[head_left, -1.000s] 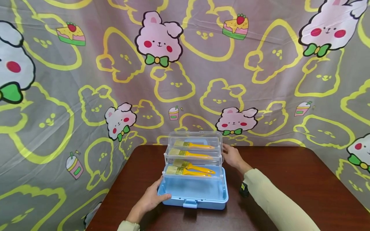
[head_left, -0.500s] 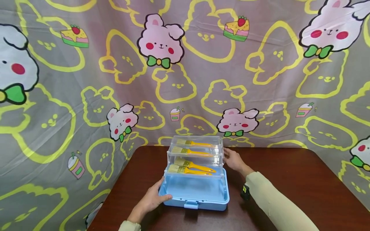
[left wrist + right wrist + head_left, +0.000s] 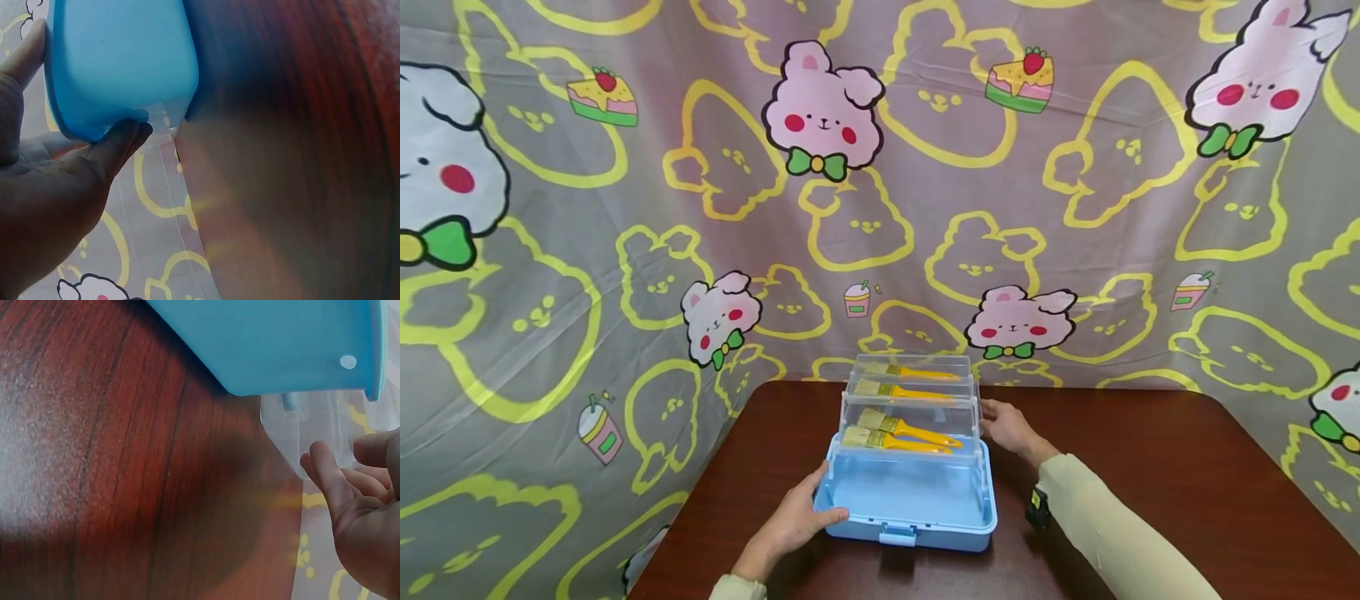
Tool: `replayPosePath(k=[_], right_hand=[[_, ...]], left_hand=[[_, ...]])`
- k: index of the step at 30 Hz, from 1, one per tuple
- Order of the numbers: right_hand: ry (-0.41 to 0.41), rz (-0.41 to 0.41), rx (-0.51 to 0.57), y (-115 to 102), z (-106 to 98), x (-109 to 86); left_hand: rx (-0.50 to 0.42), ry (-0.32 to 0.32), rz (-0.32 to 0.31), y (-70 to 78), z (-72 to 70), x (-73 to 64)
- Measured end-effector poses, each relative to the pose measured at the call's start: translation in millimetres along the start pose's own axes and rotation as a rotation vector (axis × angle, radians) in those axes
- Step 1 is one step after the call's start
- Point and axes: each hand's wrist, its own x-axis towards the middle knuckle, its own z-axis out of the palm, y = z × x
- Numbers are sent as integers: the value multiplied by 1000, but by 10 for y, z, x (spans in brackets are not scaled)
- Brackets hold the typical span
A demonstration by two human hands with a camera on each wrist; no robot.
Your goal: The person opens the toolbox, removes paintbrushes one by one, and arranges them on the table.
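Note:
A light-blue toolbox (image 3: pixel 910 536) stands unfolded on the table, its stepped clear trays (image 3: pixel 880 406) raised over the base. Several paintbrushes (image 3: pixel 917 447) with yellow handles and pale bristles lie in those trays. My left hand (image 3: pixel 793 512) grips the base's front left corner, thumb over the front rim and fingers along the side. At the back right, my right hand (image 3: pixel 1011 427) is beside the clear lid (image 3: pixel 281 425), which is low behind the base. Its loosely bent fingers overlap the lid in the right wrist view, with a gap between thumb and fingertips.
The dark reddish-brown table (image 3: pixel 1135 483) reaches back to a grey curtain (image 3: pixel 925 200) printed with rabbits, which also hangs along the left side. A blue latch (image 3: pixel 897 534) is on the toolbox's front. A black device (image 3: pixel 1037 508) sits at the right sleeve.
The clear lid has gone down behind the trays, and my right hand has lowered slightly with it. My left hand keeps its grip on the front corner. The whole view has shifted a little.

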Motion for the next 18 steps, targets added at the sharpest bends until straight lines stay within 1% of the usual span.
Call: replayPosePath(k=[2, 7, 10, 14, 18], right_hand=[[-2, 5, 31, 11, 3, -1], [-3, 21, 57, 19, 2, 1], [-1, 29, 54, 21, 4, -6], [3, 40, 49, 18, 8, -20], [17, 35, -8, 9, -3, -32]], left_hand=[[5, 3, 6, 7, 1, -9], [5, 10, 14, 18, 6, -29], [0, 7, 11, 11, 12, -29], [-2, -2, -7, 0, 12, -15], [-3, -2, -15, 5, 2, -6]])
